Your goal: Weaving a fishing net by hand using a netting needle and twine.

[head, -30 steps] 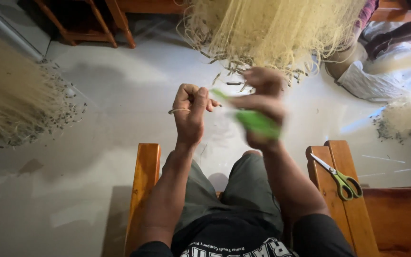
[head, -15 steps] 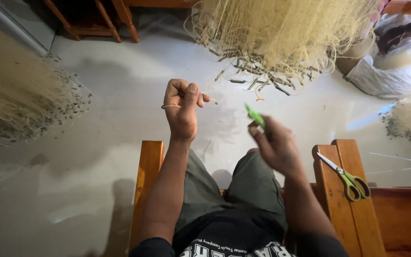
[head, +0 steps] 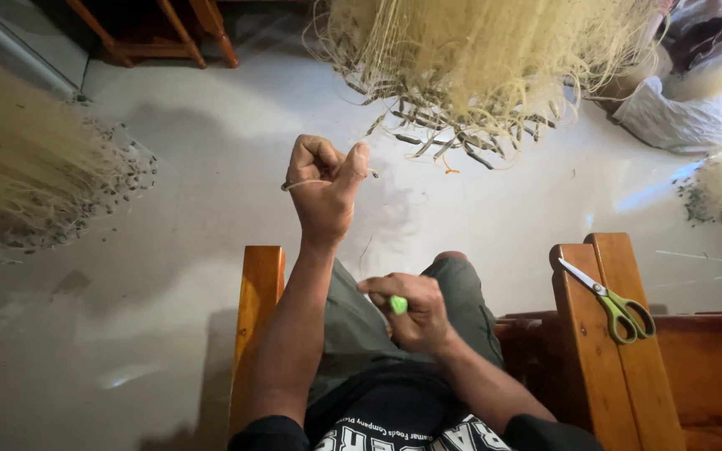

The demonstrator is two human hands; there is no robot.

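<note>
Pale grey floor fills most of the view, seen from above by a person seated on a wooden chair whose orange-brown armrest runs along the left arm. Beyond the raised left hand hangs a big bundle of pale yellow netting, its lower fringe set with small dark weights. The left hand is held up in front of the knees, fingers curled into a fist — the thumb pressed against them, pinching a thin pale cord that pokes out on both sides of the fist. Nearer the body than that hand, the right hand rests over the lap, fingers folded together around a small bright green tool; only its tip shows, so its shape cannot be told. To the right of the right hand, well apart from it, green-handled scissors lie on the flat wooden arm of the neighbouring seat, blades closed. Far to the left of the raised hand, another heap of straw-coloured net lies on the floor — dark specks scattered at its edge.
</note>
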